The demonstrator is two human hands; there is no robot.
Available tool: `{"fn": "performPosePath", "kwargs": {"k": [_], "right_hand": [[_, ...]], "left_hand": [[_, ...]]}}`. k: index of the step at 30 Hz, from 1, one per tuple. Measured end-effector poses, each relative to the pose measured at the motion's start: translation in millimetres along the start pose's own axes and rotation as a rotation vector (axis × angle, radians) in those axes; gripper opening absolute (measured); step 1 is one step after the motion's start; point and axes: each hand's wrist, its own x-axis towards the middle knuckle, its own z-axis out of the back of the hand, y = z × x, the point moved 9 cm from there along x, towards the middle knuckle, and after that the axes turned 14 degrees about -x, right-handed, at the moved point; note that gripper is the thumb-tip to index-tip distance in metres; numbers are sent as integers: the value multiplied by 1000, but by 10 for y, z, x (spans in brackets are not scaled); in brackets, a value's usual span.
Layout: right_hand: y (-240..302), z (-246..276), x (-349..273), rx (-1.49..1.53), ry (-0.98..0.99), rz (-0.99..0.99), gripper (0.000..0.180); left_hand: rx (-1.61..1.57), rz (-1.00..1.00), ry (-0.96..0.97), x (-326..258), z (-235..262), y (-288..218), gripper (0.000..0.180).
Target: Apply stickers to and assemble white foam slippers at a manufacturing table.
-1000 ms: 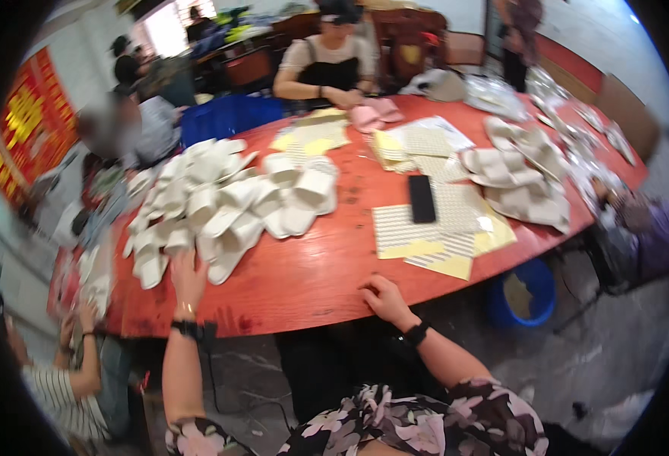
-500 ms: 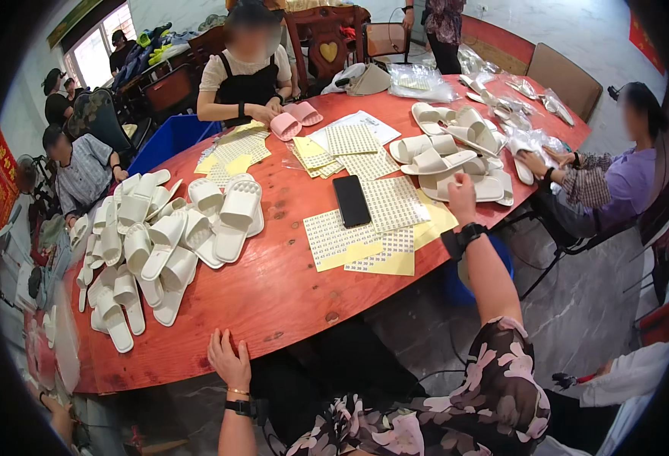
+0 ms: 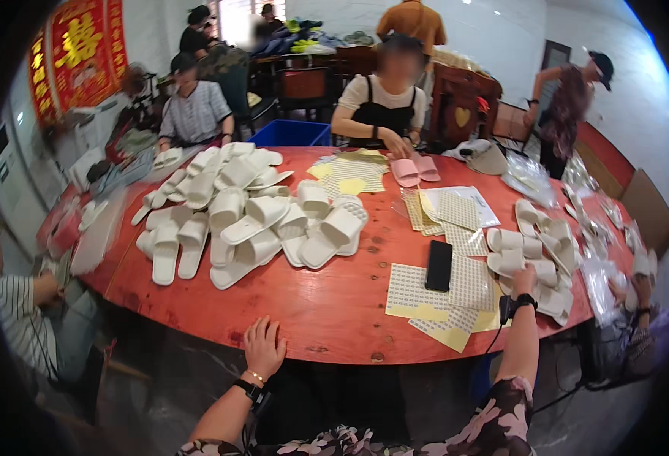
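My left hand [image 3: 264, 343] lies on the near edge of the red table [image 3: 327, 304], its fingers stretched out and holding nothing. My right hand [image 3: 525, 279] is at the right pile of white slippers [image 3: 507, 263], its fingers curled closed; whether they grip a slipper is hidden. Left of that hand, yellow-backed sticker sheets [image 3: 416, 295] overlap one another, with a black phone [image 3: 438, 266] lying across them. A larger heap of white slippers [image 3: 258, 216] covers the left part of the table.
Across the table a person handles pink slippers [image 3: 405, 172] beside more sticker sheets [image 3: 353, 176]. Clear plastic bags [image 3: 532, 178] lie at the far right, near a person in purple. A blue bin [image 3: 290, 134] stands behind the table. Others sit at the left.
My view has swung up and to the left, so the table sits lower and further right in it. My right hand has come over the slippers of the right pile.
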Motion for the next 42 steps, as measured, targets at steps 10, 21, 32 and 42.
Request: {"fn": "performPosePath", "kwargs": {"k": [10, 21, 32, 42], "right_hand": [[-200, 894, 291, 1112, 251, -392, 9], [2822, 2537, -1864, 1460, 205, 221, 6], [4238, 1584, -3812, 1151, 1011, 433, 27], [3001, 728, -2982, 123, 269, 726, 57]], "left_hand": [[-68, -46, -33, 83, -81, -18, 47], [-193, 47, 14, 23, 0, 135, 49], [-1012, 439, 35, 92, -187, 513, 42], [-1286, 580, -113, 54, -31, 592, 64]]}}
